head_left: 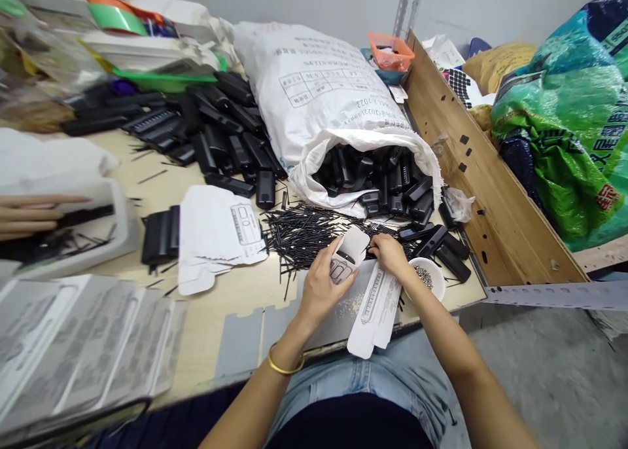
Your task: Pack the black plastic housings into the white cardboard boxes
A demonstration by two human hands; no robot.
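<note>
My left hand (324, 282) is wrapped round a small white printed carton (343, 269); its top flap stands up, and something dark shows inside the mouth. Just right of it, my right hand (390, 254) has its fingers curled together at the edge of a heap of thin black rods (304, 236). What those fingertips hold, if anything, is hidden. Flat white printed cartons (375, 311) lie below my right hand, jutting over the table edge. Beside my right wrist stands a white bowl (438, 280) of small metal pieces (422, 277).
A white woven sack (324, 82) spills black plastic cases (392, 174) towards me; more black cases (230, 128) lie piled left. Flattened cartons (216, 233) are stacked on the table. Another person's hand (34, 215) is over a white tub (118, 216). A wooden board (456, 167) edges the right side.
</note>
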